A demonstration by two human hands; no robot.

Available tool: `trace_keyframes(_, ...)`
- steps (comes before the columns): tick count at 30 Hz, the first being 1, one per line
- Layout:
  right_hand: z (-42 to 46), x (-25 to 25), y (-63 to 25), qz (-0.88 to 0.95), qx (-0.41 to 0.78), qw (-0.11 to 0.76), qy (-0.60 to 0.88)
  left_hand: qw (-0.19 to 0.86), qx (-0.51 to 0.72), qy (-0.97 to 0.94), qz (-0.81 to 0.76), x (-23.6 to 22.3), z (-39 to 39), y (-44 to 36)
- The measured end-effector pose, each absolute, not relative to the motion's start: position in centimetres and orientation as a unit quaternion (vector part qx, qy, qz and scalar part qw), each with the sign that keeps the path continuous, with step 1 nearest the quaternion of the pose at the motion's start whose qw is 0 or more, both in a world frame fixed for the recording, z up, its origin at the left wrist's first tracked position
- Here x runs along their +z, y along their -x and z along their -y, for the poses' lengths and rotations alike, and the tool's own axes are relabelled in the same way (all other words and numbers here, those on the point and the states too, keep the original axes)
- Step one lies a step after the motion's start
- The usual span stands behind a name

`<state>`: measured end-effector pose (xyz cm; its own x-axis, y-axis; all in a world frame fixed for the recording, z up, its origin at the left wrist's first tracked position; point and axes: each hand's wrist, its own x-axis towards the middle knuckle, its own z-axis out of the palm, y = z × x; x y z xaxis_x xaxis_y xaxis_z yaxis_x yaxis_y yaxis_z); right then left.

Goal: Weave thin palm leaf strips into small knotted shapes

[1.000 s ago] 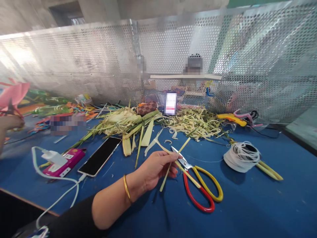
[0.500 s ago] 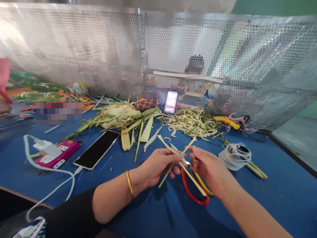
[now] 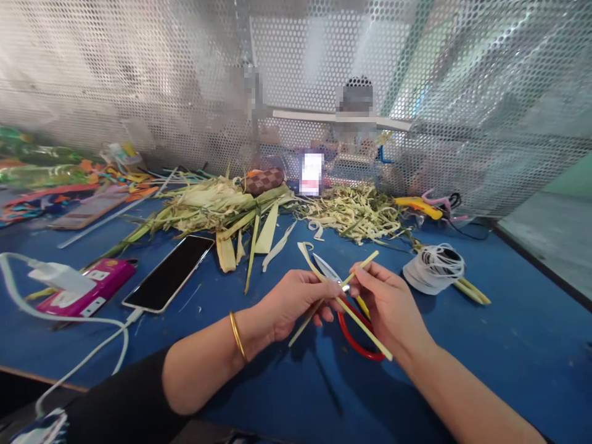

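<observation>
My left hand pinches two crossed pale green plant strips at their crossing, thumb on top. One strip runs from upper left to lower right; the other slants up to the right. Thumb and fingers of my right hand close on the upper right end of that slanting strip. Beneath both hands, scissors with red and yellow handles lie on the blue table, blades pointing away from me. The scissors' middle is partly covered by the strips and fingers.
Behind my hands lie a heap of long leaves and a pile of curled shavings. A roll of white cord is at right. A phone and a pink power strip lie at left. A perforated metal screen closes off the back.
My right hand, half a second ago near the slanting strip with fingers loosely curled, now grips its upper end. The view has tilted down slightly; my left hand keeps its pinch on the crossing.
</observation>
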<state>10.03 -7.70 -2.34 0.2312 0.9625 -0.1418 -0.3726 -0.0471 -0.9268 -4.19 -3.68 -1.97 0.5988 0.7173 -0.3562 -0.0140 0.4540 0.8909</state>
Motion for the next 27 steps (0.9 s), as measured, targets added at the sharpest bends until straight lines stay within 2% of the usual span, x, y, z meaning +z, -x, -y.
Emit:
trace_keyframes(6,7.4,-3.0,-10.2,0.328,0.493,0.636,0.495,0.753,0.203,-0.491,-0.389,-1.8,3.6,4.2)
trace_keyframes(9,7.3,-3.0,-11.7,0.438,0.441,0.541,0.567,0.745,0.198,-0.495,-0.400,-1.7,3.6,4.2)
trace_keyframes(11,7.5,-2.3,-13.0,0.531,0.297,0.474,0.637,0.735,0.195,-0.506,-0.407,-1.6,3.7,4.1)
trace_keyframes(13,7.8,-1.5,-13.9,0.588,0.065,0.468,0.656,0.727,0.189,-0.523,-0.403,-1.4,3.9,4.1)
trace_keyframes(15,8.0,-0.8,-14.1,0.639,-0.038,0.448,0.624,0.729,0.174,-0.536,-0.388,-1.3,4.1,4.0)
trace_keyframes(17,8.0,-0.7,-13.7,0.694,0.018,0.407,0.594,0.739,0.148,-0.540,-0.373,-1.2,4.3,3.9)
trace_keyframes(19,7.8,-1.1,-12.8,0.710,0.162,0.366,0.579,0.744,0.129,-0.541,-0.369,-1.2,4.5,3.8)
trace_keyframes(23,7.6,-2.0,-11.1,0.589,0.434,0.374,0.571,0.731,0.114,-0.557,-0.377,-1.3,4.8,3.6)
trace_keyframes(25,7.7,-2.1,-10.6,0.524,0.486,0.407,0.569,0.723,0.116,-0.566,-0.380,-1.3,4.8,3.7)
trace_keyframes(27,7.8,-2.1,-10.5,0.504,0.482,0.442,0.565,0.719,0.120,-0.569,-0.381,-1.2,4.8,3.7)
